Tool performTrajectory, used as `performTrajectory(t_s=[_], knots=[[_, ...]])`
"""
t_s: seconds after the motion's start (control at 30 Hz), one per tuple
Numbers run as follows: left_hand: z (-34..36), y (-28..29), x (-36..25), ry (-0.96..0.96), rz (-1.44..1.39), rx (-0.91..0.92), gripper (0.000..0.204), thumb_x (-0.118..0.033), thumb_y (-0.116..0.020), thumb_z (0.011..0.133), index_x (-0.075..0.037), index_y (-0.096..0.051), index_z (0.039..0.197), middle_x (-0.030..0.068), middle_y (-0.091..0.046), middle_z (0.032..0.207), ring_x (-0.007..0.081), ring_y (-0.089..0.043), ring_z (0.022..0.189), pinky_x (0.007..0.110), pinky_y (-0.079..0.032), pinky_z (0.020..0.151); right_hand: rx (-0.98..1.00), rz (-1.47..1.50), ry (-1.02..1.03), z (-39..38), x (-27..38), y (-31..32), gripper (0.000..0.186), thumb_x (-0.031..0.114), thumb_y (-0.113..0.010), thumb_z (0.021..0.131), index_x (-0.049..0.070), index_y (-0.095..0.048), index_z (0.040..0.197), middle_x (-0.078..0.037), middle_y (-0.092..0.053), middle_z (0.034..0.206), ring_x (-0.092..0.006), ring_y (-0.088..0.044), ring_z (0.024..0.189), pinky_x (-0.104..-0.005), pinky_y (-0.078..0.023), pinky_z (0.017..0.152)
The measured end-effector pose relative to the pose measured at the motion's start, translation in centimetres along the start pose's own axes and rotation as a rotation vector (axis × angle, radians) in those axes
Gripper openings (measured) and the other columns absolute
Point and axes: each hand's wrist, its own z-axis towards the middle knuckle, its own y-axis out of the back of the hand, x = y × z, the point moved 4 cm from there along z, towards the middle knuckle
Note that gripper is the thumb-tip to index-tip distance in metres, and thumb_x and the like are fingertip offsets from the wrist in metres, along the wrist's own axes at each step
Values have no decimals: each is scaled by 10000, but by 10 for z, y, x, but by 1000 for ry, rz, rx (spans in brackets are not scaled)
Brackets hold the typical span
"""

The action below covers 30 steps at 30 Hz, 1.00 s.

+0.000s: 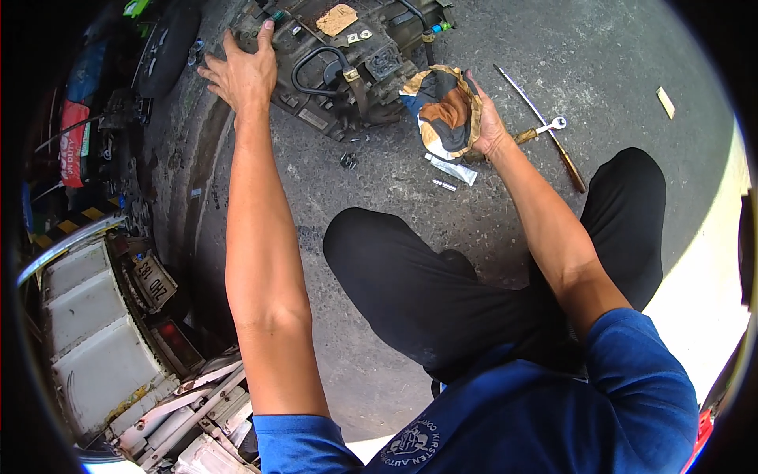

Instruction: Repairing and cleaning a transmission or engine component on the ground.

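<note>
The left hand rests spread on the greasy engine block; the right hand grips a rag; grease could make either slip.

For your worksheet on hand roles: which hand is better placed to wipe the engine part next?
Probably the right hand: it already grips the rag beside the engine part. The left hand lies flat on it, bracing.

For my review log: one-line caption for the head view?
Left hand rests on a grimy engine block; right hand grips a patterned rag above concrete.
</note>
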Motion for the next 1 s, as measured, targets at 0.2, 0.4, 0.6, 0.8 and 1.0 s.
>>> performTrajectory(t_s=[0.2,0.4,0.6,0.8,1.0], knots=[[-98,11,-110,-797,-462,-146,378,-349,-682,897,-87,-647,1168,164,-592,1166,348,-554,1136,460,-439,972,34,-103,-23,9,28,39,457,368,-499,994,29,-538,1298,-155,-616,1254,-272,-632,1124,-420,-532,991],[-191,-114,-183,-594,-254,901,930,-588,-773,721,-82,-467,1438,232,-489,1376,396,-494,1280,500,-433,1036,-124,-18,222,7,52,69,445,344,-378,1035,-16,-546,1237,-185,-628,1215,-301,-642,1073,-425,-539,928],[-212,-153,-168,-217,-743,898,723,-488,-825,708,-46,-633,1247,234,-675,1130,379,-633,1109,451,-494,940,-421,-475,128,-8,72,89,496,359,-432,1028,-15,-497,1346,-213,-595,1284,-356,-589,1174,-436,-480,997],[-222,-167,-155,-119,-990,1090,566,-336,-745,834,17,-614,1257,193,-686,1151,309,-660,1070,399,-500,915,-318,-1406,716,-29,67,55,738,484,-620,924,82,-379,1493,-270,-440,1444,-366,-459,1330,-448,-398,1077],[-241,-153,-129,399,-1807,1303,445,-227,-667,917,-10,-573,1294,85,-653,1182,188,-630,1071,328,-491,935,-83,-758,478,-27,24,41,684,401,-715,896,22,-452,1401,-179,-566,1293,-232,-573,1167,-312,-491,958]])
